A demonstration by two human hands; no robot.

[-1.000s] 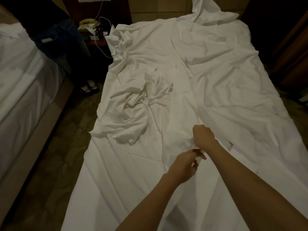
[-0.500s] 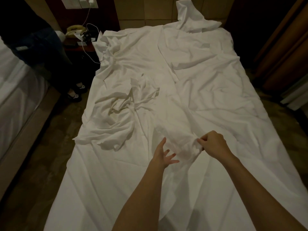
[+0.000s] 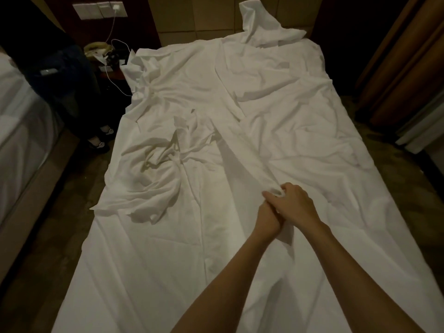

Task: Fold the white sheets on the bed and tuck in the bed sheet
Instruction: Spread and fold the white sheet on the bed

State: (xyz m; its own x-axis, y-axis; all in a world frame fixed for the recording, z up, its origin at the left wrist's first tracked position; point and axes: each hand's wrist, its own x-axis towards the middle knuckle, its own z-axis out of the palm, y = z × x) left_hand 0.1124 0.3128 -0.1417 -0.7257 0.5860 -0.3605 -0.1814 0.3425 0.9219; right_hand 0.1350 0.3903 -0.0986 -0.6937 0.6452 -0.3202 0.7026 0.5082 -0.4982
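Loose white sheets lie rumpled over the bed sheet (image 3: 168, 272). One long folded strip of white sheet (image 3: 240, 159) runs from the bed's middle down to my hands. My right hand (image 3: 298, 205) grips the bunched end of that strip. My left hand (image 3: 266, 222) is pressed against the right hand from below and left, and its fingers are hidden under it. A crumpled sheet (image 3: 153, 169) is heaped at the bed's left side. Another sheet (image 3: 264, 27) is draped up against the headboard.
A second bed (image 3: 19, 131) stands at the left across a narrow floor gap. A person in dark clothes (image 3: 62, 75) stands beside a nightstand with a telephone (image 3: 98, 48) and a charging cable. Brown curtains (image 3: 403, 68) hang on the right.
My left hand, spread open on the sheet half a second ago, has moved right and met my right hand. The right hand still holds the bunched sheet end.
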